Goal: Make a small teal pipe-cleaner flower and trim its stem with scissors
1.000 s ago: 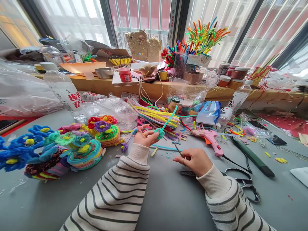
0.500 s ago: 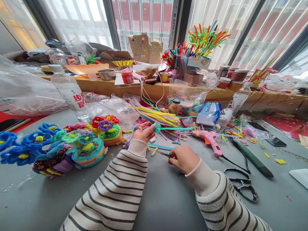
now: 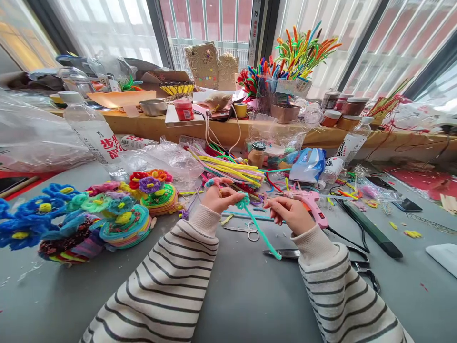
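Observation:
My left hand [image 3: 220, 197] pinches a turquoise pipe-cleaner flower [image 3: 243, 201] between thumb and fingertips. Its long straight tail [image 3: 264, 235] slants down to the right over the table. To the right of it, my right hand [image 3: 290, 213] is raised with thumb and fingers pressed together; whatever lies between them is too small to make out. Small silver scissors [image 3: 250, 232] rest on the table between and below the hands. Behind my left hand is a bundle of yellow and pink pipe cleaners [image 3: 232, 169]. A pink glue gun [image 3: 316, 207] lies just beyond my right hand.
Pipe-cleaner flower pots [image 3: 124, 226] crowd the left side. Black-handled scissors [image 3: 285, 254] lie partly under my right sleeve. A dark green cutter-like tool [image 3: 374, 232] sits at right. Bottles, including one water bottle [image 3: 89, 128], and plastic bags stand toward the cluttered shelf [image 3: 171, 128].
My right hand has let go of the small scissors, now on the table, and has risen toward the flower. The flower's tail has swung from pointing right to slanting downward.

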{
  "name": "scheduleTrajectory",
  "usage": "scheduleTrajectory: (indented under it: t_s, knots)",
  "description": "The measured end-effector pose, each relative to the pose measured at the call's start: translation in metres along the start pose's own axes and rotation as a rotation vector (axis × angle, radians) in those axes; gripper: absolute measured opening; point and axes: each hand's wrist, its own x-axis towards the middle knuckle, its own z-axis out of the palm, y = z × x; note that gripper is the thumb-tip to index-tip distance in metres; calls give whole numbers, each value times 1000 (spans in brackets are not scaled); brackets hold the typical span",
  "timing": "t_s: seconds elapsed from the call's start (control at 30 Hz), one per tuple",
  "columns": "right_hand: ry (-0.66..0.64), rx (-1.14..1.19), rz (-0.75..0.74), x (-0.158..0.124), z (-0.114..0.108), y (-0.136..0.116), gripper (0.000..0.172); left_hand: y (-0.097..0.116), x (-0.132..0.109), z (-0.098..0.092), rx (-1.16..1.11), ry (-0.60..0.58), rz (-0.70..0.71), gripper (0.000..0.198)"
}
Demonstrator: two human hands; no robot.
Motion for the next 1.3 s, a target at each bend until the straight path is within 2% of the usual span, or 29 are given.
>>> scheduleTrajectory:
  t_s: [0.1,0.27,0.43,0.5,0.63,0.8,0.93,1.13,1.3]
  knots:
    - [-5,191,-62,0,2,-2,31,-3,-1,3,23,-135,-42,46]
    - [-132,248,-102,-4,15,-4,24,-12,-2,8,18,-273,-71,49]
    - [-46,255,-125,-5,19,-2,20,-14,-6,15,-10,-183,-74,45]
    - [34,252,-143,-5,21,-1,21,-16,-8,19,-68,-171,-137,44]
    - [159,237,-174,-5,25,3,21,-22,-12,26,-225,-254,-300,39]
    - [230,192,-194,-6,28,5,20,-24,-15,29,-324,-145,-354,36]
    - [230,119,-223,-7,25,4,21,-23,-15,28,-304,-128,-335,36]
    - [156,-147,-332,-9,16,-3,17,-23,-17,25,-185,-148,-274,29]
    - [113,-210,-371,-9,11,-5,13,-23,-17,25,-138,-159,-276,28]
